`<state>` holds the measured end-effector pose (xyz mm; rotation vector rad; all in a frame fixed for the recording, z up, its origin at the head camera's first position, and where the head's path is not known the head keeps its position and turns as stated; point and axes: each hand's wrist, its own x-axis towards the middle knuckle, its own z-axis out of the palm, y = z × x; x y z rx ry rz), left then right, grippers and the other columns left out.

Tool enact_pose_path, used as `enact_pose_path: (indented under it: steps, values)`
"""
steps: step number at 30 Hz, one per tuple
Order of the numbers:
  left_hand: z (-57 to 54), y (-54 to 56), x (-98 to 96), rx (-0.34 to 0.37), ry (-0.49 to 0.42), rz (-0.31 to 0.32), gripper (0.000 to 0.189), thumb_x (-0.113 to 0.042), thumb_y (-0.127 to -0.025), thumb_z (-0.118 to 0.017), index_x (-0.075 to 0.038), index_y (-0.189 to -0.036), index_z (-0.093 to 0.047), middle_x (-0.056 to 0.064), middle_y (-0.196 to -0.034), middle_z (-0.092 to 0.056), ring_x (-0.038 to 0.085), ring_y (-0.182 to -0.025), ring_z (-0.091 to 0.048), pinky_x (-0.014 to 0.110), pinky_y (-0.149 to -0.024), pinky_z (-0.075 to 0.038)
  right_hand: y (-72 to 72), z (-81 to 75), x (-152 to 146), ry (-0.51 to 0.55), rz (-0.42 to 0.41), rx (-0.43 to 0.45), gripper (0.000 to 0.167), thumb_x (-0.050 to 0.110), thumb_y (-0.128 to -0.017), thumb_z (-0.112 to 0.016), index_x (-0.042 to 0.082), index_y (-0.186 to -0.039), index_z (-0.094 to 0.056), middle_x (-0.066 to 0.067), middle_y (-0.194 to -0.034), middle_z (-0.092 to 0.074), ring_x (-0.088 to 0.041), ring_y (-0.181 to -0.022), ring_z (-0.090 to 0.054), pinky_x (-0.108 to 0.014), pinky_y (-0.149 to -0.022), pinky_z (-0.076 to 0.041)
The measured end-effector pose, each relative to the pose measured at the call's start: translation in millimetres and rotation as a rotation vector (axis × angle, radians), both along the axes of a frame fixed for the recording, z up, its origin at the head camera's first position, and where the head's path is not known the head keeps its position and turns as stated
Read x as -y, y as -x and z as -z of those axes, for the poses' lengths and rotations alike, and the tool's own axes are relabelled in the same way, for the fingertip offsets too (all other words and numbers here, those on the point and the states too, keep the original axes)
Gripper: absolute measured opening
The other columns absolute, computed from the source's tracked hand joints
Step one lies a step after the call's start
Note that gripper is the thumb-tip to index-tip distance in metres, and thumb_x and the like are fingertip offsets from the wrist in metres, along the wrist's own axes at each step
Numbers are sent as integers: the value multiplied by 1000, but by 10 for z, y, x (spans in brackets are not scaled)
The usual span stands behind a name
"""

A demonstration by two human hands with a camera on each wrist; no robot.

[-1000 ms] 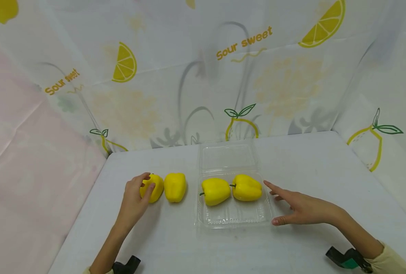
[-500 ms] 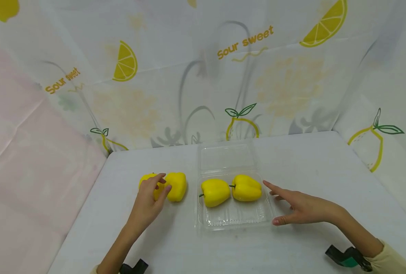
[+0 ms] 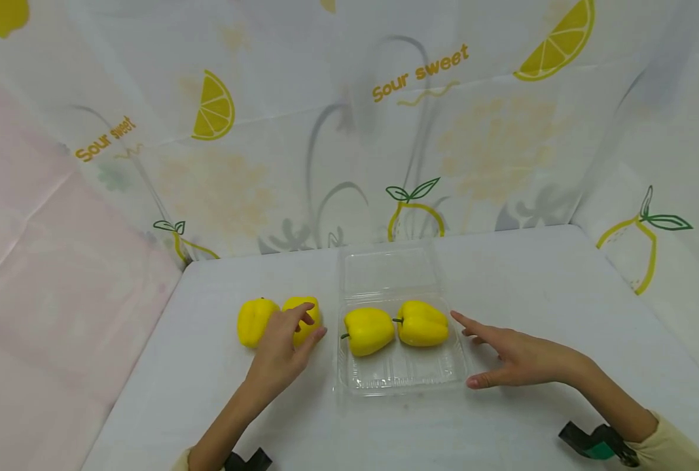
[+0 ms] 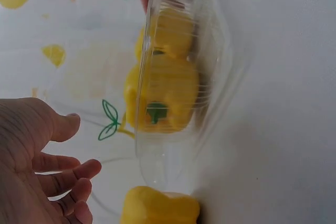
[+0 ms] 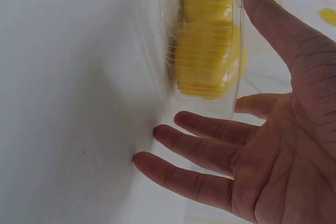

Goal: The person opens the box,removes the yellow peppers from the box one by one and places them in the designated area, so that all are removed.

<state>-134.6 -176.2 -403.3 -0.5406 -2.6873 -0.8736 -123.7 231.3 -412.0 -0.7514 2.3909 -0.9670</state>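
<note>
Two yellow bell peppers [image 3: 368, 332] [image 3: 423, 324] lie side by side in the back part of a clear plastic clamshell box [image 3: 408, 378]. To the box's left, two more sit on the table: a pepper [image 3: 254, 323] and a second pepper [image 3: 300, 302] partly hidden by my left hand [image 3: 280, 350]. That hand holds nothing; in the left wrist view its fingers [image 4: 58, 183] are loosely bent, apart from the box. Beside the box's right wall, my right hand [image 3: 520, 358] is spread, its thumb and index fingertips right at the rim; the right wrist view shows straight fingers [image 5: 197, 148].
The box's clear lid [image 3: 391, 271] lies folded back toward the rear of the white-covered table [image 3: 520, 281]. Behind it hangs a lemon-print cloth [image 3: 302, 157]. A dark camera mount sits on each wrist, with the right mount [image 3: 597, 445] near the table's right front.
My left hand has moved right, from over the leftmost pepper to in front of the second one, close to the box. The right hand and the peppers stay in place.
</note>
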Motion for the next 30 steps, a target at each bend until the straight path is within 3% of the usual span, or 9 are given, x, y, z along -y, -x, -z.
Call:
enact_pose_path:
  steps: [14,21,30]
  values:
    - [126,-15,-247,45,11,67,52,-26,-85,-80,-5,-128,-59,1,-99,-63,21,-88,-51,29,-72,-45,2,6,4,-18,6,-12,103,48,-85,-74,14,-159,-9,-23,-143,-46,-41,-125,-48,-60,-92,-45]
    - [182,19,-320,40,51,82,61,-33,-82,-82,-5,-130,-58,-4,-95,-61,13,-90,-46,27,-70,-44,3,16,4,-16,5,-8,103,47,-86,-74,15,-159,-9,-23,-143,-46,-42,-126,-48,-62,-92,-44]
    - [229,72,-355,9,97,102,65,-39,-80,-83,-6,-130,-59,-5,-92,-61,13,-90,-46,27,-71,-44,3,9,5,-19,4,-10,104,48,-86,-74,14,-159,-9,-23,-142,-46,-41,-125,-48,-61,-91,-45]
